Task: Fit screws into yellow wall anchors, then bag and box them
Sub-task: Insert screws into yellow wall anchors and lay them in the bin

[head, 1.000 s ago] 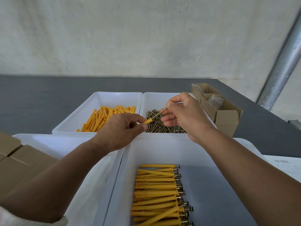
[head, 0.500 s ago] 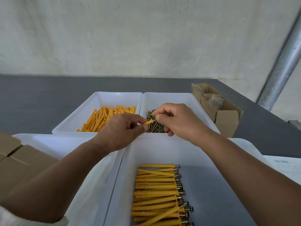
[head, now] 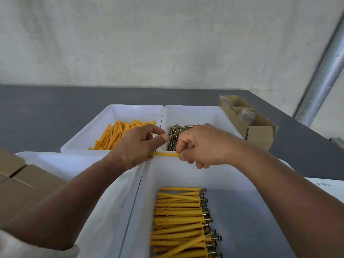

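Lowered and levelled since earlier frame: yellow anchor [head: 164,154], gripped by left hand [head: 137,146], other end pinched by right hand [head: 202,146]; insertion depth not visible. Held above near bin [head: 173,175] containing assembled pile [head: 180,220]. Loose anchors [head: 115,135], screws [head: 176,135] remaining; bagging, boxing pending.

- Yellow anchor [head: 164,154]: its left end runs under the left hand [head: 135,146] and its right end into the right hand's [head: 202,144] pinch. We cannot tell if a screw sits inside.
- Loose screws [head: 175,135]: the right hand hides the near part of the heap.
- Fitted anchors [head: 178,220]: heap cut by the bottom edge.
- Cardboard boxes [head: 22,187]: cut by the left edge.
- Paper [head: 323,185]: we find the print too small to read.
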Motion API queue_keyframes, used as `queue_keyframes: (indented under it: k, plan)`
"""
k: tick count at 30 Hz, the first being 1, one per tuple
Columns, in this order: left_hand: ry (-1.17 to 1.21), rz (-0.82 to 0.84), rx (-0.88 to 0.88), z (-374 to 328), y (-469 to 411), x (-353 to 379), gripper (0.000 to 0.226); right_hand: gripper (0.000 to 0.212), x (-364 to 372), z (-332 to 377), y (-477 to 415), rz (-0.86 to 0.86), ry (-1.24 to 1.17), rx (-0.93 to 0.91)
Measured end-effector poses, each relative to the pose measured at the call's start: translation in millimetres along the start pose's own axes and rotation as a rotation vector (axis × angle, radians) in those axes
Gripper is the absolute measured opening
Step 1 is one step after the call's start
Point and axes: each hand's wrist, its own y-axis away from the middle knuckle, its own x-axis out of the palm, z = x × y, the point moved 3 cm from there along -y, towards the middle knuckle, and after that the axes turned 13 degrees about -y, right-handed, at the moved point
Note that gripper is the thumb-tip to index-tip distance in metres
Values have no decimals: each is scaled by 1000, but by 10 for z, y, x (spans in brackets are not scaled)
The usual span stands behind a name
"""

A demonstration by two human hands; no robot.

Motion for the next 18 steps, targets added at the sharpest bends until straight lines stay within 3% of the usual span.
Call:
queue_keyframes:
  k: [7,13,18]
  plan:
    - [-38,-31,-112,58,-42,-1,14,11,-37,-30,185,332,63,309]
    - [-99,-53,-154,49,-64,-5,9,27,154,-97,175,387,332,477]
    - [-231,-80,-114,1,-40,-22,21,24,268,-93,162,391,479,445]
